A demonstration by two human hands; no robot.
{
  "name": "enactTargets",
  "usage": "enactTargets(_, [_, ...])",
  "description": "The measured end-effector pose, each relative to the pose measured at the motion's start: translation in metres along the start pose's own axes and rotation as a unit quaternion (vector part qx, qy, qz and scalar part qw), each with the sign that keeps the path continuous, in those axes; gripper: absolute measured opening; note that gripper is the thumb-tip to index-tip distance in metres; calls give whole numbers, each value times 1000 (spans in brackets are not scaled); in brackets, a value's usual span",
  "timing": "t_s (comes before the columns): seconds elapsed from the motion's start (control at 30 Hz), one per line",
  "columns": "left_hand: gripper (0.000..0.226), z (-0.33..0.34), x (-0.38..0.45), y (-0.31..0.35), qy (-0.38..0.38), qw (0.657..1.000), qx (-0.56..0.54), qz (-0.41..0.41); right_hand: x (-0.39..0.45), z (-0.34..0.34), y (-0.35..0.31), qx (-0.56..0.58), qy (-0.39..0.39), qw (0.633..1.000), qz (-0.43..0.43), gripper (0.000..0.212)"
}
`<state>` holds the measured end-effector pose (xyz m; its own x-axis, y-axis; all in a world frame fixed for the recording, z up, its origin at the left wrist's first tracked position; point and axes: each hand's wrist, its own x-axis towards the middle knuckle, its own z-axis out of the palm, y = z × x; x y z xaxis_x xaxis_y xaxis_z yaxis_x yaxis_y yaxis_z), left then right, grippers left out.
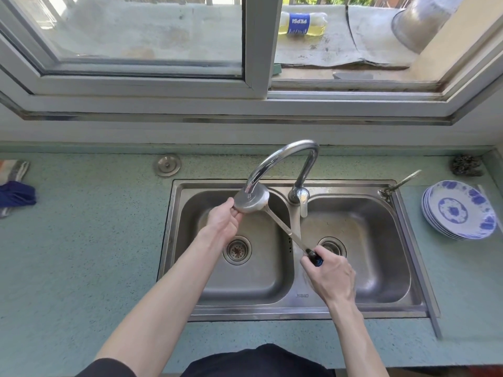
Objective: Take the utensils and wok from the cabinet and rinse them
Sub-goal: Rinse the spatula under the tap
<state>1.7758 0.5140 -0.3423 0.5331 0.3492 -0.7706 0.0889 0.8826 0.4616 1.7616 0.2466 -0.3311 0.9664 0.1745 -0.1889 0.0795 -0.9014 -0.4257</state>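
Long steel ladle with a round bowl and dark handle end [251, 202] held over the left basin of the stainless double sink [419, 268], bowl right under the spout of the curved chrome faucet [283, 161]. Bowl looks wet and shiny, tilted; water stream itself hard to make out. Left hand [224, 217] has fingers curled against the rim and underside of the ladle bowl, touching it, thumb on the near edge. Right hand [329, 273] closed around the dark handle end, above the divider between basins, near the right drain [332, 247]. Shaft runs diagonally from upper left to lower right, crossing the divider. Left drain strainer [237, 250] sits below the left forearm.

Pale green speckled table [81, 254] surrounds the sink. Stack of white plates with blue flower pattern [460, 212] on the table to the right of the sink, well apart from the hands. Steel wool scrubber [466, 165] at the far right back corner. Round metal sink plug [167, 165] on the table behind the left basin. Dark blue cloth [16, 193] at the far left edge. Small tarnished tap [400, 183] at the sink's back right corner.

Beyond the window, plastic Pepsi bottle with yellowish liquid [302, 23] lies on the ledge. No wok in view.
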Motion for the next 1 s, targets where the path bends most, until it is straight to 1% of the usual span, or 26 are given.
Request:
enactTargets(0.13, [20, -7, -4, 5, -92, 995, -18, -38, 1, -4, 1, 13, 2, 1000, 7, 41])
enactTargets(0.23, [19, -8, -6, 7, -119, 992, -20, -40, 2, -3, 3, 17, 8, 1000, 8, 33])
enactTargets(0.37, [16, -3, -6, 5, -83, 996, 29, -24, 0, -3, 4, 18, 22, 1000, 11, 25])
enactTargets(0.5, [9, -1, -3, 2, -26, 999, 22, -6, -3, -3, 0, 19, 27, 999, 6, 30])
enactTargets(0.57, [9, -1, -2, 1, -3, 1000, 27, 12, -4, -2, -3, 12, 29, 1000, 0, 31])
enactTargets(0.63, [14, -2, -1, 1, 15, 996, 78, 40, -5, -1, -4, 2, 32, 999, -10, 28])
enactTargets(0.7, [25, -6, 1, 1, 31, 980, 175, 89, -5, 0, -5, -9, 28, 999, -17, 25])
enactTargets(0.73, [30, -8, 3, 1, 37, 963, 235, 125, -6, 1, -6, -15, 24, 999, -21, 24])
enactTargets(0.77, [33, -9, 4, 0, 39, 937, 304, 165, -6, 1, -8, -22, 20, 999, -24, 25])
enactTargets(0.8, [36, -9, 5, -1, 35, 902, 379, 202, -7, 2, -10, -26, 17, 999, -25, 26])
enactTargets(0.83, [39, -9, 5, -2, 32, 860, 455, 230, -8, 3, -12, -28, 16, 999, -24, 27])
enactTargets(0.9, [49, -9, 4, -5, 47, 755, 591, 280, -9, 4, -18, -28, 19, 999, -23, 28])
enactTargets(0.93, [55, -10, 5, -7, 52, 703, 639, 308, -9, 3, -20, -30, 21, 999, -22, 28])
enactTargets(0.97, [61, -10, 4, -9, 44, 659, 672, 336, -9, 3, -21, -33, 21, 999, -21, 29])
enactTargets(1.0, [67, -12, 6, -10, 25, 626, 693, 356, -8, 3, -21, -36, 20, 999, -20, 29])
